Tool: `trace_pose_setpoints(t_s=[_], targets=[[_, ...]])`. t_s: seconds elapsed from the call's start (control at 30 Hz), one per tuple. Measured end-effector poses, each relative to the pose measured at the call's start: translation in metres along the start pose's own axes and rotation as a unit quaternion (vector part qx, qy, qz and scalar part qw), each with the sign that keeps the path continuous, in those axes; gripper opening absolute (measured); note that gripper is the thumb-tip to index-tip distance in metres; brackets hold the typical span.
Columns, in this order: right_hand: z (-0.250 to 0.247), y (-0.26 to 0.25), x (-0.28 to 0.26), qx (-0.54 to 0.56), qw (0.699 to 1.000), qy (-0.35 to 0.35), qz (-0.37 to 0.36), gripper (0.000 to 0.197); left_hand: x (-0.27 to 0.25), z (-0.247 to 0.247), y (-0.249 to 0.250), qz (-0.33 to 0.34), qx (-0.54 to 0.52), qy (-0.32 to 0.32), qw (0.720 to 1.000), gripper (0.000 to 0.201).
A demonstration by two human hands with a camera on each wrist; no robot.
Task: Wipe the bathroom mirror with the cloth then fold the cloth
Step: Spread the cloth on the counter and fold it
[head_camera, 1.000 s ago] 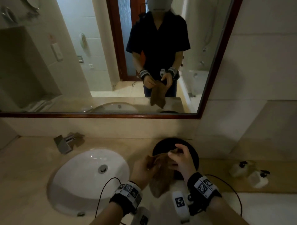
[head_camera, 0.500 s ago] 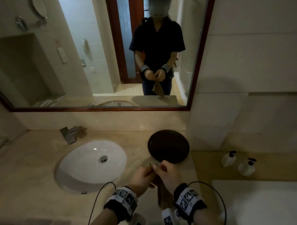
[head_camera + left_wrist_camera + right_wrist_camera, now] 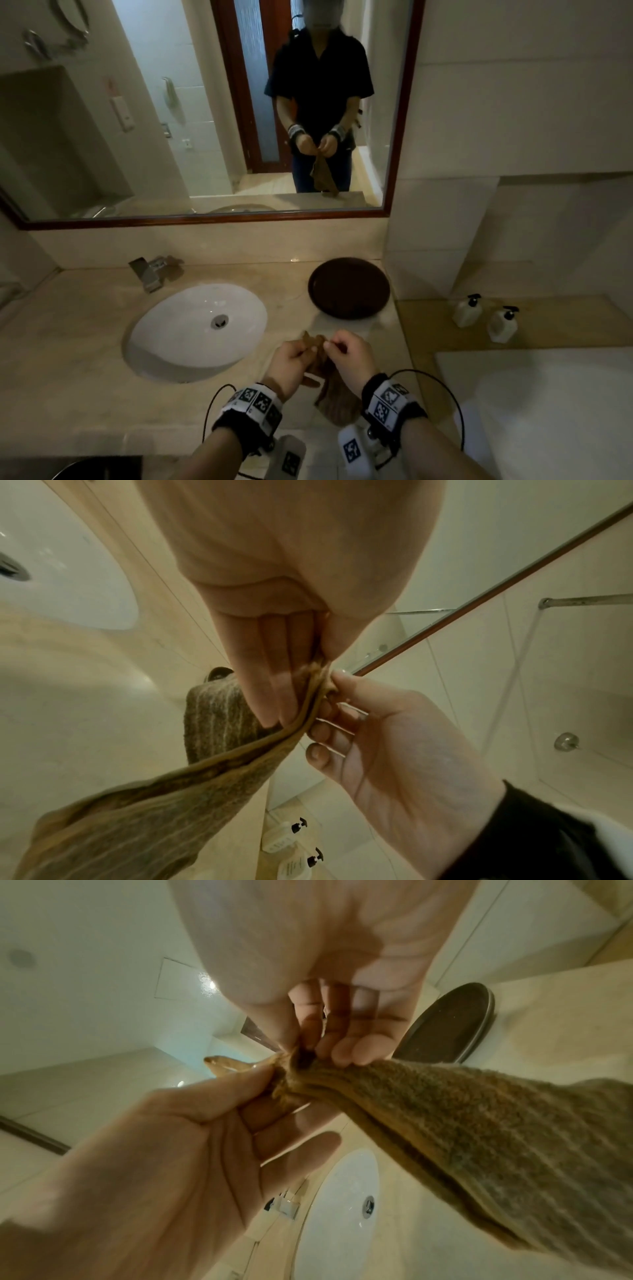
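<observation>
A brown ribbed cloth [image 3: 337, 401] hangs doubled between both hands, above the counter's front edge. My left hand [image 3: 294, 358] pinches its top corner between thumb and fingers [image 3: 274, 685]. My right hand [image 3: 346, 354] pinches the same bunched corner from the other side, so the two hands touch. In the left wrist view the cloth [image 3: 137, 818] drops away below the left hand [image 3: 310, 673], with the right hand [image 3: 394, 737] opposite it. The right wrist view shows my right hand [image 3: 301, 1053] and left hand [image 3: 205, 1137] meeting on the cloth [image 3: 479, 1137]. The wood-framed mirror [image 3: 137, 137] fills the wall ahead.
A white oval sink [image 3: 195, 329] is set in the beige counter at the left, with a chrome faucet [image 3: 147, 270] behind it. A dark round tray [image 3: 348, 287] lies just beyond my hands. Two white pump bottles [image 3: 467, 310] stand on a ledge at the right.
My hands have drawn back from over the tray toward my body and closed together. The cloth, held wider before, now hangs narrow from one bunched corner. The view has pulled back from the mirror.
</observation>
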State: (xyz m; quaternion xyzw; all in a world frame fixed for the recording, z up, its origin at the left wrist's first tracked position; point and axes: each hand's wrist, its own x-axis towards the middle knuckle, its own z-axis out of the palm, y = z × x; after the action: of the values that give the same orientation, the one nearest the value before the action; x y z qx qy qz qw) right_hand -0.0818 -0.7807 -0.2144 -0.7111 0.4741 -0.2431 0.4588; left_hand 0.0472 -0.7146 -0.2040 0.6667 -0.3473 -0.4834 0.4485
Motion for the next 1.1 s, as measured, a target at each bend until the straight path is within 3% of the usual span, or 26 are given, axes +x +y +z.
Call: trace_pose_setpoints(t_s=[0.1, 0.23, 0.37, 0.47, 0.63, 0.83, 0.9, 0.97, 1.03, 1.1], targets=[[0.001, -0.003, -0.001, -0.028, 0.999, 0.044, 0.011, 0.02, 0.002, -0.013, -0.005, -0.003, 0.012, 0.017, 1.0, 0.021], [0.002, -0.001, -0.004, 0.023, 0.993, 0.099, 0.066, 0.017, -0.003, -0.035, -0.011, 0.004, 0.006, 0.047, 0.999, 0.022], [-0.007, 0.008, -0.007, 0.07, 0.982, 0.108, 0.137, 0.009, -0.013, -0.071, -0.027, 0.024, 0.027, 0.089, 0.995, 0.026], [-0.02, 0.02, -0.005, -0.017, 0.986, 0.096, 0.134, 0.016, -0.019, -0.103, -0.042, 0.02, 0.075, 0.102, 0.992, 0.03], [-0.045, 0.029, -0.005, -0.168, 0.97, 0.015, 0.177, 0.016, -0.012, -0.15, -0.054, -0.03, 0.1, 0.099, 0.99, 0.02], [-0.039, 0.041, 0.009, -0.278, 0.943, 0.011, 0.183, 0.01, 0.018, -0.156, -0.074, -0.097, 0.207, 0.02, 0.973, 0.018], [-0.03, 0.053, 0.018, -0.246, 0.949, 0.031, 0.196, 0.011, 0.032, -0.151, -0.082, -0.104, 0.248, 0.03, 0.963, 0.021], [-0.022, 0.065, 0.031, -0.133, 0.957, 0.05, 0.252, 0.008, 0.048, -0.145, -0.086, -0.109, 0.294, 0.046, 0.948, 0.02], [-0.015, 0.078, 0.047, -0.021, 0.948, 0.062, 0.31, 0.001, 0.068, -0.139, -0.089, -0.118, 0.313, 0.061, 0.94, 0.025], [-0.011, 0.093, 0.067, 0.071, 0.932, 0.075, 0.349, 0.013, 0.088, -0.13, -0.091, -0.15, 0.263, 0.081, 0.95, 0.03]])
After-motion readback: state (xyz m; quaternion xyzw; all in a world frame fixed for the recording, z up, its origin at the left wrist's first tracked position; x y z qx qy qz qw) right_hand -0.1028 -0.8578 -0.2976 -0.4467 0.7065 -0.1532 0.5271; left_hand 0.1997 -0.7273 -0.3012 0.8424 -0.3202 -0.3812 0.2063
